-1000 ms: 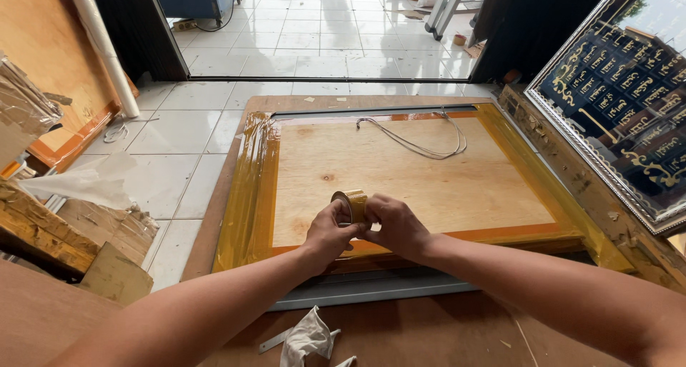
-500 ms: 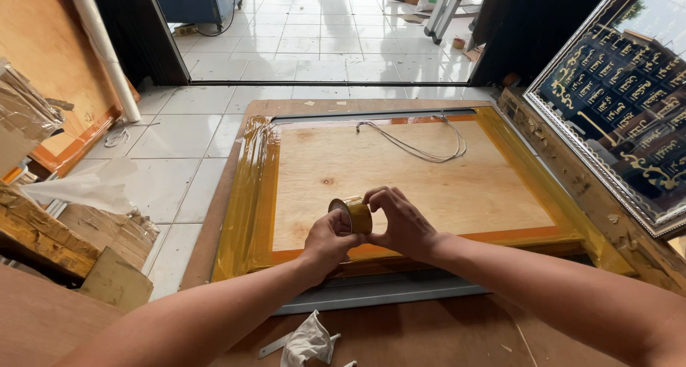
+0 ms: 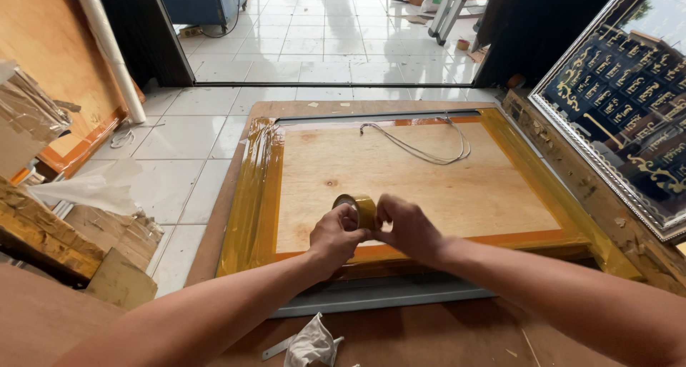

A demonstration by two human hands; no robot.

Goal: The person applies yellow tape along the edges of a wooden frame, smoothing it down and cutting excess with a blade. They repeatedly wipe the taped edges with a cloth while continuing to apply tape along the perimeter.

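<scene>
Left hand and right hand are both gripping a roll of yellow tape, holding it upright above the near edge of a plywood-backed frame. A wire loop is lying on the board beyond, well apart.

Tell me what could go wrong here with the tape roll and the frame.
1. Both hands, left and right, pinch the tape roll above the board; a loose end could stick to itself or to the fingers.
2. The wire lies loose on the board and might get caught under tape.
3. The film on the frame's left edge looks wrinkled, so new tape there may crease.
</scene>
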